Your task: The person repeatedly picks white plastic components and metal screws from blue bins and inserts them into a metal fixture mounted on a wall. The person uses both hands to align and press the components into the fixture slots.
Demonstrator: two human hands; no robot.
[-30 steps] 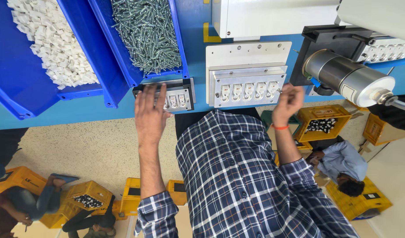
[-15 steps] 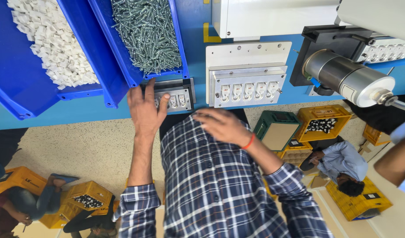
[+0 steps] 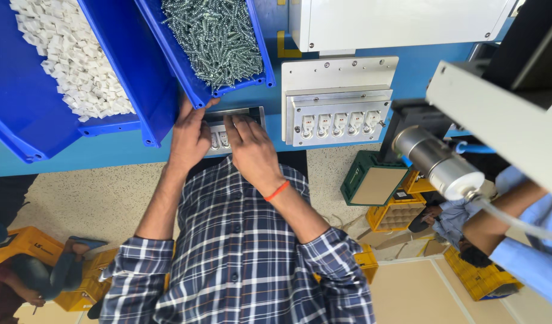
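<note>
Small grey metal tray of white switch parts [image 3: 219, 135]: on blue table edge, below screw bin, mostly covered by both hands.
Left hand [image 3: 190, 137]: flat on tray's left side, steadying; grip open.
Right hand [image 3: 252, 153]: fingertips pressing parts in; grip open, grasping nothing.
Blue plastic bin of silver screws [image 3: 213, 39]: tilted toward hands for reach.

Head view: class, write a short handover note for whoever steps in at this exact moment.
Left hand: flat on the small metal tray of white parts, holding nothing.
Right hand: fingertips on the same tray, nothing gripped.
Screw bin sits just above the tray; the bin of white pieces is further left.
Fixture to the right: five white parts seated.
Tray parts are partly hidden; their state cannot be told.
</note>
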